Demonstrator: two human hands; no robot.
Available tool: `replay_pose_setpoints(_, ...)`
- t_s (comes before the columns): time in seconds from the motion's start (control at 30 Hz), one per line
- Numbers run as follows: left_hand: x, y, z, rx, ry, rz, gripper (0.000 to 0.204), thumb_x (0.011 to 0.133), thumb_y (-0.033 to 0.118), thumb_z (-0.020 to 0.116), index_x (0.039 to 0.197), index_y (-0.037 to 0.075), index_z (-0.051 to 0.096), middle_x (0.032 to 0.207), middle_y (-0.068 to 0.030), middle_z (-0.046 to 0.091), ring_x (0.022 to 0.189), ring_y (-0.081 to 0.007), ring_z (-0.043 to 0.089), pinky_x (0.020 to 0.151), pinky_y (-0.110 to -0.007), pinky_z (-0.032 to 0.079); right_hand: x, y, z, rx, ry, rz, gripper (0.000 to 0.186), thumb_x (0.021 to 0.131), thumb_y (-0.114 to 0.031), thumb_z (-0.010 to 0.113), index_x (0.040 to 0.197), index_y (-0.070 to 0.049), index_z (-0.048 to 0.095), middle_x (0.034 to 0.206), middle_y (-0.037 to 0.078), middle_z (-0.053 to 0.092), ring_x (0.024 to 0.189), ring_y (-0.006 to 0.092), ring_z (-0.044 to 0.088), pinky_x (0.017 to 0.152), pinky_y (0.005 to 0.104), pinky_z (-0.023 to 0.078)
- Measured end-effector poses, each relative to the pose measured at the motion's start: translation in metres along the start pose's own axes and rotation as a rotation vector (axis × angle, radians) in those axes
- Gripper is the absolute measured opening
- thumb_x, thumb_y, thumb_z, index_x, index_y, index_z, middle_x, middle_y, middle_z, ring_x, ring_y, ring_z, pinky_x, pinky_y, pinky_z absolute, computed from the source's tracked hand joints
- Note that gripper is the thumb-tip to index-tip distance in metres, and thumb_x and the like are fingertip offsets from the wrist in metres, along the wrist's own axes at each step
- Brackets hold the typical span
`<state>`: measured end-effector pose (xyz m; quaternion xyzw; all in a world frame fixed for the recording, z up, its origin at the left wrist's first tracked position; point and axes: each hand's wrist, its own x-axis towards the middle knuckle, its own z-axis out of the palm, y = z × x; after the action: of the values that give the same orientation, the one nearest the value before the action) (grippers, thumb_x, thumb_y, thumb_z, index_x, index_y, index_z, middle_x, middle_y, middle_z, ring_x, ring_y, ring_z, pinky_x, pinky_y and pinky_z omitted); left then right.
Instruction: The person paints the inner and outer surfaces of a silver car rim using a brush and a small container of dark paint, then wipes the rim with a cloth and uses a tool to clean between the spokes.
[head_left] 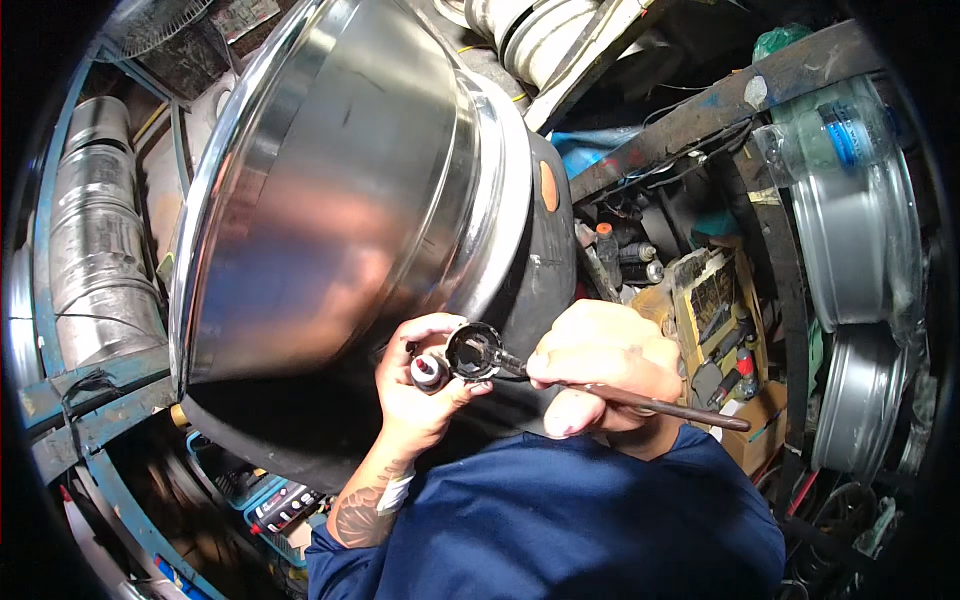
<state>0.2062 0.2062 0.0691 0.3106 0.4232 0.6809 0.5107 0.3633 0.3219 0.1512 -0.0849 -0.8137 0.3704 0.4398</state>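
My left hand is closed around a small round cup, dark inside. The same hand holds a small bottle with a dark tip, beside the cup. My right hand grips a thin brush with a brown handle. The brush's front end reaches over the cup's mouth; whether its bristles touch the inside is unclear. Just beyond my hands a large polished wheel rim lies tilted on a black rounded support.
At the left, a blue metal rack stands beside stacked silver rims. More rims hang on a frame at the right, some wrapped in plastic. An open box of tools and several small bottles sit right of my hands.
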Motion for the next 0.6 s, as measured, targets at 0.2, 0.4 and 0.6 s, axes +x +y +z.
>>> replay_pose_setpoints(0.2, 0.0, 0.003, -0.001, 0.017, 0.012, 0.009, 0.057, 0.069, -0.006, 0.078, 0.117, 0.004, 0.05, 0.112, -0.0084, 0.059, 0.099, -0.0152, 0.061, 0.087, -0.03, 0.053, 0.002, -0.001, 0.001, -0.003, -0.025, -0.008, 0.044, 0.081, -0.039, 0.07, 0.086, 0.004, 0.063, 0.066, 0.01, 0.063, 0.057, 0.0213, 0.064, 0.053, 0.0306, 0.049)
replay_pose_setpoints(0.4, 0.002, 0.003, -0.003, 0.013, -0.013, 0.008, 0.059, 0.068, -0.011, 0.075, 0.119, 0.004, 0.048, 0.113, -0.009, 0.058, 0.101, -0.017, 0.061, 0.083, -0.032, 0.056, 0.007, -0.001, 0.003, -0.083, -0.017, -0.043, 0.036, 0.079, -0.032, 0.071, 0.084, 0.003, 0.065, 0.065, 0.008, 0.063, 0.055, 0.0214, 0.063, 0.051, 0.0307, 0.048)
replay_pose_setpoints(0.6, 0.001, -0.001, -0.003, -0.024, -0.028, -0.003, 0.059, 0.068, -0.01, 0.075, 0.119, 0.005, 0.049, 0.115, -0.009, 0.058, 0.102, -0.0173, 0.061, 0.086, -0.032, 0.054, 0.01, -0.005, 0.001, -0.18, -0.029, -0.062, 0.041, 0.096, -0.037, 0.054, 0.084, 0.001, 0.063, 0.067, 0.008, 0.063, 0.056, 0.0222, 0.063, 0.053, 0.0327, 0.049)
